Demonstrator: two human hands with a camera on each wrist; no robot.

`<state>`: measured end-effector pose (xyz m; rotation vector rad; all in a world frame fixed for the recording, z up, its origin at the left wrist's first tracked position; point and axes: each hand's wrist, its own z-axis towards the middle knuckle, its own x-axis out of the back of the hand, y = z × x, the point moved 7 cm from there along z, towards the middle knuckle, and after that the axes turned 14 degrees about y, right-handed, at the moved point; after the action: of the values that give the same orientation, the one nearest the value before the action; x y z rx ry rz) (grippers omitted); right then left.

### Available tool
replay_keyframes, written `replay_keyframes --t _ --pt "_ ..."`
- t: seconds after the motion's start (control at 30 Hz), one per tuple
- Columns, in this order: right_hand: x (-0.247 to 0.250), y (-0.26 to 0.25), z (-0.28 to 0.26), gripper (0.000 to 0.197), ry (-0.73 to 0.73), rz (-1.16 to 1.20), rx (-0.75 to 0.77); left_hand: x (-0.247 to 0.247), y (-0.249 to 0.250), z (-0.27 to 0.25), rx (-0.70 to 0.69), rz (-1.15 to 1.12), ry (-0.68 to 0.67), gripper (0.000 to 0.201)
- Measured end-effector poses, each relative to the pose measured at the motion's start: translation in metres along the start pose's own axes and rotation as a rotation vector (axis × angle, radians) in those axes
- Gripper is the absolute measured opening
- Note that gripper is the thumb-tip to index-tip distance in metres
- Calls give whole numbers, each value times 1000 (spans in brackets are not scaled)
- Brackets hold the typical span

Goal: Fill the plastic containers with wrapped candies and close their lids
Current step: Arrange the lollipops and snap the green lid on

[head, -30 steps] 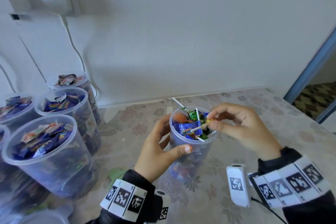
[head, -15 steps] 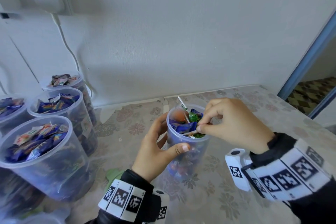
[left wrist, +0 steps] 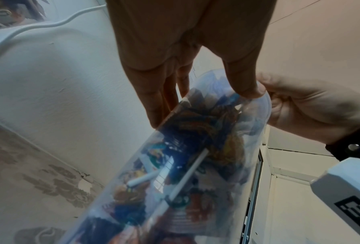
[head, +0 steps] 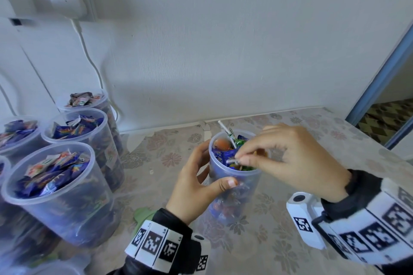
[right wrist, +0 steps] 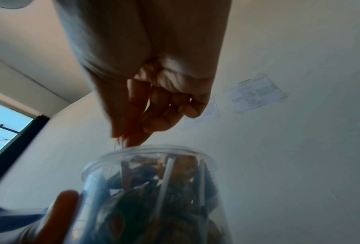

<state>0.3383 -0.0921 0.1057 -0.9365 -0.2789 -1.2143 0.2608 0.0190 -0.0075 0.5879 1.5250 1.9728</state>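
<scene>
Fingertips (head: 242, 159) of the right hand (head: 297, 163) are bunched together over the open mouth of the clear plastic container (head: 234, 176), pinching a white lollipop stick (head: 232, 160) that lies among the wrapped candies (head: 225, 154) at its top. Around that container's side the left hand (head: 192, 187) curls, thumb (head: 225, 183) pressed on the near wall and fingers wrapped behind. It stands upright on the floral tablecloth (head: 290, 131). Left of it, well apart, stand other open containers (head: 58, 187) heaped with blue-wrapped candies. One more stick (head: 225, 130) juts above the held container's far rim.
</scene>
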Motion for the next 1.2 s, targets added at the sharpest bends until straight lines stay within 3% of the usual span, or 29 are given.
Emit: replay_keyframes --t 0.1,0.2,0.4,0.5,0.6,0.67,0.83,1.0,1.2 --pt "10 19 2 12 135 158 -207 0 -1 0 8 -12 9 76" --pt "6 39 -3 16 149 245 -389 0 -1 0 10 -18 5 74" --pt "11 34 0 15 26 -147 -216 0 0 0 0 -8 -7 74" --pt "13 21 12 24 21 -65 -147 -1 1 0 -8 -18 -9 79" --pt "0 24 21 43 -85 -11 -214 -1 1 0 -9 -27 -12 80" --pt "-12 31 24 41 -130 -2 -255 -1 0 1 -6 -38 -10 75" --pt "-23 36 31 18 17 51 -274 -1 -1 1 -12 -53 -6 73" --pt "-12 22 42 17 69 57 -142 -1 1 1 -9 -45 -16 82" --pt "-17 21 36 20 -272 -135 -89 -1 0 1 3 -21 -11 83"
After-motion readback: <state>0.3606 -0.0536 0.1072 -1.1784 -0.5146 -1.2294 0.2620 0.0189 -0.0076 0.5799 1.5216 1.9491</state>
